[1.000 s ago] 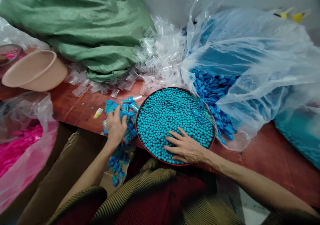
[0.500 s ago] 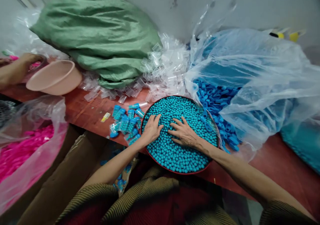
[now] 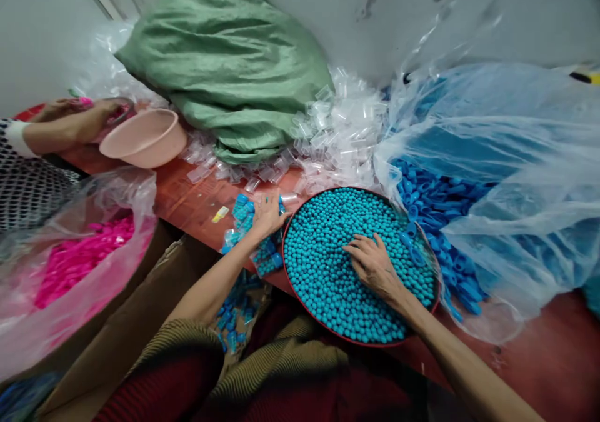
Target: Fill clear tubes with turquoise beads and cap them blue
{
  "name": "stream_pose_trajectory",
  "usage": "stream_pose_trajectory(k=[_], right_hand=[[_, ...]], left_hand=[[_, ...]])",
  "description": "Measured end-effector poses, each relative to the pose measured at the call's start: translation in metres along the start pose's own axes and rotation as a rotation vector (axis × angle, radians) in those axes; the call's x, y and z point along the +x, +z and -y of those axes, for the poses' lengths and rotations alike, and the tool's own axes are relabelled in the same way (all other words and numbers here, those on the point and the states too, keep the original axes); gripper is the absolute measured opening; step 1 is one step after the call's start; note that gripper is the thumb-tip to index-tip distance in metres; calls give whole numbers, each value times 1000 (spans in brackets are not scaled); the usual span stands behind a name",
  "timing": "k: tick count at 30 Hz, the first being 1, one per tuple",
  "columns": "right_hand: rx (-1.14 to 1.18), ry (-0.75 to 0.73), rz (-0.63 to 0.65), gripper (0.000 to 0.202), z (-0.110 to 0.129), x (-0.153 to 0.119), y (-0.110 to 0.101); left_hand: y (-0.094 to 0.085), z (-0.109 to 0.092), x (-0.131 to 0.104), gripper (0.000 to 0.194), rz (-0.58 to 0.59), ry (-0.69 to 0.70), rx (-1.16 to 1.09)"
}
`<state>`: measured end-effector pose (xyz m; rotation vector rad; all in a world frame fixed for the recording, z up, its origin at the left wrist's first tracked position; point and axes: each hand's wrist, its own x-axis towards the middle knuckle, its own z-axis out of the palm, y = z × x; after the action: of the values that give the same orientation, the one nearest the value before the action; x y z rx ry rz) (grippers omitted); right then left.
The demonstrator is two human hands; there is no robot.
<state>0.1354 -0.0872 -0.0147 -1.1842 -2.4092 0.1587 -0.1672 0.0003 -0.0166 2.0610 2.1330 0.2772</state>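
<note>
The right hand (image 3: 374, 264) is rested on the blue beads (image 3: 319, 278), fingers slightly bent. Small bottles (image 3: 244, 212) are located beneath and beside the left hand (image 3: 266, 214), thumb spread. Whether anything is gripped by either hand cannot be determined.

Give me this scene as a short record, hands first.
Left hand: over the bead-filled tubes; grip can't be told
Right hand: fingers in the blue beads; grip can't be told
Tray: round, red-rimmed, holding the beads
Behind: green sack, clear tubes
Beyond the tray's right side: blue pieces, plastic bag
Far left: pink pieces, pale bowl, another person's hand
</note>
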Motion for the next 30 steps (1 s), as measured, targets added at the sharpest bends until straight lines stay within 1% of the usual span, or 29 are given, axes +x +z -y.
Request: stream_pose_trajectory(k=[1,3,6,9,12,15,17,20,22,23,25,26,28,30], right_hand=[[9,1,1,30,-1,0,2],[19,4,4,30,-4,-1,4],[13,7,8,29,-7,-3,4],[2,-6,10,26,-9,-5,4],[-3,-18,1,26,-11,-6,4],[-18,-25,-27,27,-11,-6,3],[-47,-28,-38,26,-10,-6,1],[-83,-37,-50,25,-8,-5,-1],[-88,-44,-56,24,-8,-5,-2],[-88,-46,-58,24,-8,-5,-2],[-86,-46,-61,24,-10,-5,-2],[-83,-47,-64,24,-11,-5,-1],[-67,-54,-71,24,-14,-6,0],[-46,-65,-72,23,-17,-6,1]], left_hand=[[1,-1,1,76,42,0,27],[1,-5,1,74,73,-19,49],[-2,-6,-6,69,54,-41,61],[-5,4,-22,65,48,-43,99],[-11,24,-48,61,59,-32,169],[-19,49,-82,56,82,-31,240],[-26,67,-106,50,83,-56,291],[-36,90,-140,39,29,-167,379],[-41,97,-155,38,-41,-262,400],[-42,97,-159,39,-79,-293,384],[-42,94,-155,41,-151,-308,307],[-42,91,-147,44,-177,-294,252],[-41,89,-120,50,-214,-257,148],[-39,91,-85,59,-225,-284,87]])
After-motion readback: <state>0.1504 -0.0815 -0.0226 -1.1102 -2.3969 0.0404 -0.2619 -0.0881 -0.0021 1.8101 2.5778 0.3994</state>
